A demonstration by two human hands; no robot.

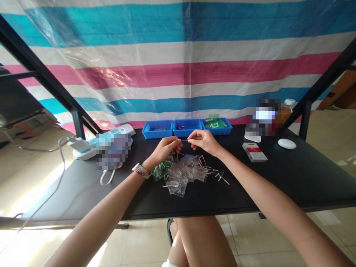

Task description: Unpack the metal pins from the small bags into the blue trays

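Note:
Over the middle of the black table (222, 200), my left hand (168, 145) and my right hand (204, 142) face each other with fingers pinched. Between their fingertips runs a thin metal rod (185, 140), too small to name more exactly; both hands grip it. Just below lies a pile of small clear plastic bags (178, 178) with slim metal pieces in and around them. A green plastic packet (160, 170) sits at the pile's left, partly under my left hand. To the right, several loose thin metal pieces (222, 178) lie crossed on the table.
Three joined blue trays (183, 132) stand behind my hands; green packets (213, 121) fill the right one. A power strip (119, 131) with a plug and cable is at left. At right are a small box (254, 152), a white oval object (287, 144) and a bottle (287, 107).

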